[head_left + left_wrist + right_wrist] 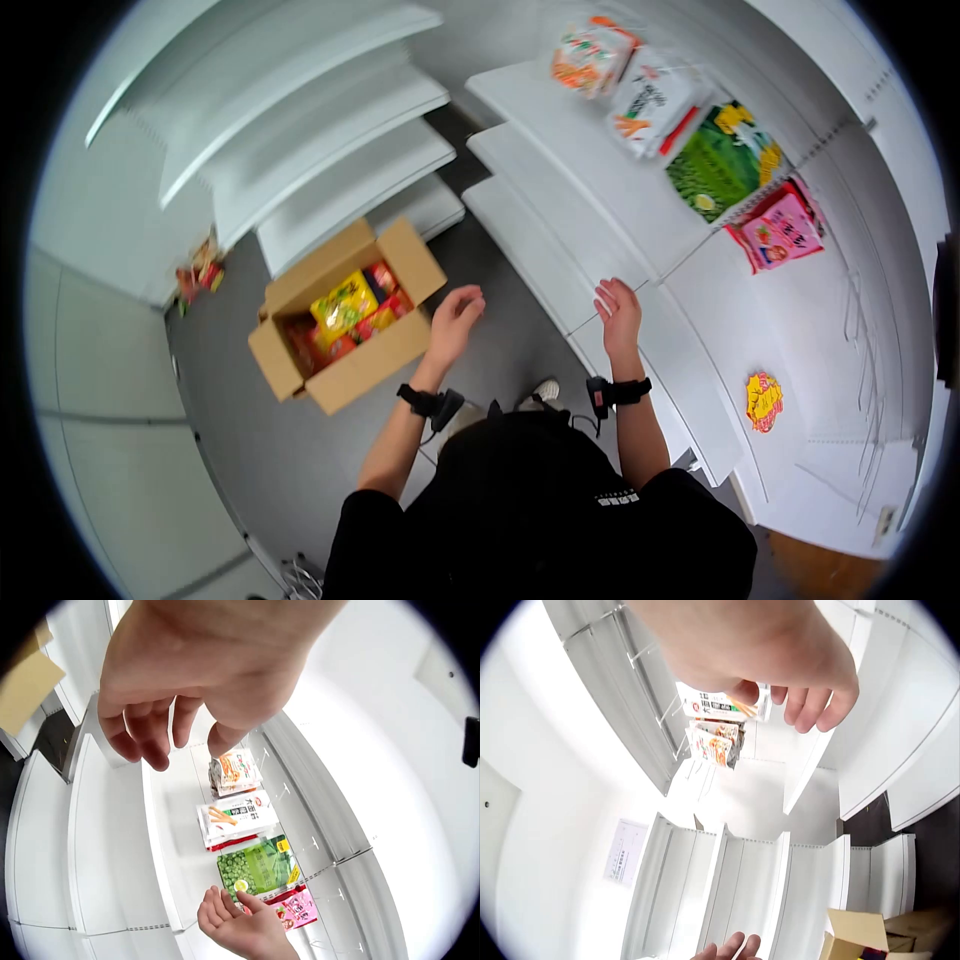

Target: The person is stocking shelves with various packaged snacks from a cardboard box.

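My left hand (455, 325) hangs in the air just right of the open cardboard box (375, 362), its fingers loosely curled around nothing. Inside the box lie a yellow snack pack (345, 303) and several red ones. The right hand (620, 318) is held over the edge of the right-hand shelf, palm turned inward, also holding nothing. On the hanging hooks beyond it are white-and-orange packs (593, 58), white packs (652, 100), a green pack with pictured peas (259, 866) and pink packs (782, 232). A yellow-and-red pack (764, 402) is farther down on the same unit.
White tiered shelves (330, 130) stand at the upper left, others (540, 240) along the right. Bare wire hooks (870, 370) stick out at the far right. Some packs (203, 270) lie on the grey floor (235, 450) by the left wall, and cables (300, 578) at the bottom.
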Demonstrator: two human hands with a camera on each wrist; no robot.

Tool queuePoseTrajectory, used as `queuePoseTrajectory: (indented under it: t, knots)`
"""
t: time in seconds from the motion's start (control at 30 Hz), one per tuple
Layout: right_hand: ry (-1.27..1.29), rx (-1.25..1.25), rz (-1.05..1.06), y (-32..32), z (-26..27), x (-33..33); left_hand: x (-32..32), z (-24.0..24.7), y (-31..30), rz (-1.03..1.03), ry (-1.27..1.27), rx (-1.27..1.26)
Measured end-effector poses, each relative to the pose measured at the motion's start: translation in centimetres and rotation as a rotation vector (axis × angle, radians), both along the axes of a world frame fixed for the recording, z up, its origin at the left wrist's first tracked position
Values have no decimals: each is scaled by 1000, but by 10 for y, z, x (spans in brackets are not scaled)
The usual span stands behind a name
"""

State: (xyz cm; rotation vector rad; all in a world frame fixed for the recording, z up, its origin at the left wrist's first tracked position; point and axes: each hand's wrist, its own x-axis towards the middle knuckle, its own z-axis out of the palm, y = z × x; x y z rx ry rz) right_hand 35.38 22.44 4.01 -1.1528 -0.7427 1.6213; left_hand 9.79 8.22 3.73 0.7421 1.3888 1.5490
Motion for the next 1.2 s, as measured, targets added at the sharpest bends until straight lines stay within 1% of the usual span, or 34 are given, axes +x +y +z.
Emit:
queuePoseTrajectory:
  t: [0.03,0.1,0.17,0.27,0.37,0.4,0.57,0.63,0.8,0.87,0.97,1.2]
  knots:
    - [-4,-7,23,-7,-2,-13,-11,0,-15,31,17,-31]
    - [-2,-23,69,-20,-6,-39,-30,4,-46,119,-37,-55]
    - [1,-42,120,-30,-14,-66,-53,-6,-73,175,0,-66]
    - [-7,-71,198,-44,-11,-103,-78,-13,-112,258,67,-98]
    - [-1,-57,289,-56,-9,-135,-94,-16,-148,345,77,-135]
    - [-10,-52,317,-59,-14,-145,-100,-24,-157,368,66,-139]
    - [9,-100,448,-72,-20,-182,-114,-32,-200,471,37,-191]
    - [-17,-118,476,-76,-25,-196,-119,-41,-210,512,19,-195]
    - [-29,-164,579,-79,-33,-225,-122,-37,-233,609,3,-231]
    - [-40,-173,609,-77,-42,-239,-129,-47,-238,634,-2,-245]
    - [-43,-213,653,-77,-49,-259,-136,-47,-246,670,5,-285]
    - [-1,-443,747,-60,-82,-310,-167,-48,-247,722,-17,-367]
